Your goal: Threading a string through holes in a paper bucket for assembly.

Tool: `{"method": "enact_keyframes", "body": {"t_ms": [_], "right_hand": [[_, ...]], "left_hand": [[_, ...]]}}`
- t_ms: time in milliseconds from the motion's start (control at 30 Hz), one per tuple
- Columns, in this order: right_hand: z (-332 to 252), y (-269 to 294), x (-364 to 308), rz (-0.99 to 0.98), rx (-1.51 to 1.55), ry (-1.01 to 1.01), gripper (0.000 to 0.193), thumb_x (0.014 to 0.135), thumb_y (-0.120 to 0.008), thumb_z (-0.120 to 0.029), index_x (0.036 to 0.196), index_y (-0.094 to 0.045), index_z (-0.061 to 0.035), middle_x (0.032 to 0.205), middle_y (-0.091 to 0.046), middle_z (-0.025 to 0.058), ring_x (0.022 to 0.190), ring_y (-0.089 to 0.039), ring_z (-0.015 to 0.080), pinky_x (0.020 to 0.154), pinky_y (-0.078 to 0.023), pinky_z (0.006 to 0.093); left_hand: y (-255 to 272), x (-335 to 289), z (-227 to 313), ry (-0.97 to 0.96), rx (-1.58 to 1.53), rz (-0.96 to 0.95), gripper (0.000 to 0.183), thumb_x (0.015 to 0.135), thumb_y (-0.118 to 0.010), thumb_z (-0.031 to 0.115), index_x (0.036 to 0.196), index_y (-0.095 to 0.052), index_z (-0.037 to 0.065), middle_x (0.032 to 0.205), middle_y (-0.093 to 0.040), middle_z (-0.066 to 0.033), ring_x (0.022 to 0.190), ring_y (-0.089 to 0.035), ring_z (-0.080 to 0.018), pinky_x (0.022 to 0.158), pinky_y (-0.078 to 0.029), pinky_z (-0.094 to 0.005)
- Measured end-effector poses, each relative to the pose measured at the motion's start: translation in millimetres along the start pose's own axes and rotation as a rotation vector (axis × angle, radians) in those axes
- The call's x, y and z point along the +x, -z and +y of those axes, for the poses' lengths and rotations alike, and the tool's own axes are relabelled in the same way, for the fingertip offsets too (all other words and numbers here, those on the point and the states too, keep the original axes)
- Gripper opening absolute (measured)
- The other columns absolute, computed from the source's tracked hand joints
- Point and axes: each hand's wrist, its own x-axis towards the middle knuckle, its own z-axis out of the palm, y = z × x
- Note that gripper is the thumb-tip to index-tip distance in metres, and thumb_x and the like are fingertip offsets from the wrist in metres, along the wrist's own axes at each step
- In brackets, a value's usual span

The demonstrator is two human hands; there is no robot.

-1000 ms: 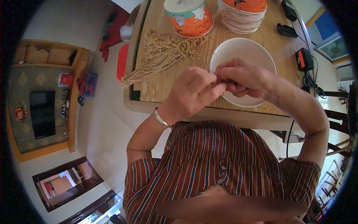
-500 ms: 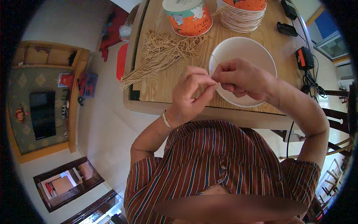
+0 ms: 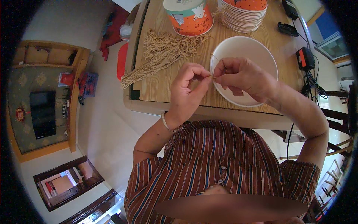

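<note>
My left hand [image 3: 187, 86] and my right hand [image 3: 246, 79] meet fingertip to fingertip at the left rim of a white round paper bucket [image 3: 257, 56]. Both are closed in a pinch on a thin tan cord [image 3: 213, 56]; a short loop of it shows above the fingers beside the rim. The part between the fingertips is mostly hidden. The right hand hangs over the bucket's mouth. Left of the bucket lies a loose bundle of tan cords [image 3: 164, 48], tangled at its far end and straighter toward the near left.
Behind the cords stands an upturned orange and green printed bucket [image 3: 191, 20]. A stack of nested orange buckets [image 3: 242, 16] is right of it. Black power adapters [image 3: 305, 59] with cables line the table's right side. The wooden table's front edge [image 3: 156, 108] runs near my body.
My left hand has shifted slightly up and left, its thumb and index now forming a rounder pinch. The right fingertips have moved a little toward it. The bucket has shifted very slightly right.
</note>
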Motion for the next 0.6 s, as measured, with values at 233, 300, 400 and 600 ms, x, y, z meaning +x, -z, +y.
{"method": "enact_keyframes", "body": {"t_ms": [233, 300, 400, 600], "right_hand": [[2, -1, 0, 0.053, -0.093, 0.063, 0.009, 0.085, -0.066, -0.007, 0.091, -0.062, -0.0034, 0.069, -0.055, -0.002, 0.054, -0.047, 0.0042, 0.047, -0.037, 0.0197], [0, -2, -1, 0.094, -0.189, 0.073, 0.008, 0.084, -0.066, -0.007, 0.09, -0.062, -0.0031, 0.069, -0.056, -0.0014, 0.056, -0.048, 0.0039, 0.047, -0.038, 0.0198], [1, -3, -2, 0.101, -0.209, 0.078, 0.008, 0.085, -0.065, -0.007, 0.09, -0.061, -0.0028, 0.07, -0.057, -0.0013, 0.056, -0.048, 0.0038, 0.048, -0.039, 0.0199], [7, -3, 0, 0.133, -0.212, 0.152, 0.015, 0.084, -0.068, -0.013, 0.093, -0.064, -0.0014, 0.07, -0.059, 0.0011, 0.052, -0.051, 0.0064, 0.045, -0.041, 0.0238]], "left_hand": [[-2, 2, 0, -0.053, 0.091, 0.018, 0.012, 0.082, -0.067, -0.004, 0.091, -0.061, 0.001, 0.089, -0.059, -0.0048, 0.082, -0.059, -0.013, 0.076, -0.049, -0.0251], [-2, 2, 4, -0.087, 0.162, 0.019, 0.013, 0.081, -0.068, -0.005, 0.09, -0.061, 0.001, 0.088, -0.06, -0.0061, 0.08, -0.06, -0.0149, 0.074, -0.049, -0.0259], [-3, 1, 11, -0.206, 0.362, 0.033, 0.014, 0.079, -0.068, -0.006, 0.089, -0.061, 0.001, 0.086, -0.06, -0.0089, 0.077, -0.062, -0.0191, 0.07, -0.05, -0.0277], [-3, 3, 12, -0.191, 0.39, 0.025, 0.014, 0.079, -0.068, -0.006, 0.089, -0.062, 0.002, 0.086, -0.06, -0.0085, 0.076, -0.062, -0.0187, 0.069, -0.05, -0.028]]}}
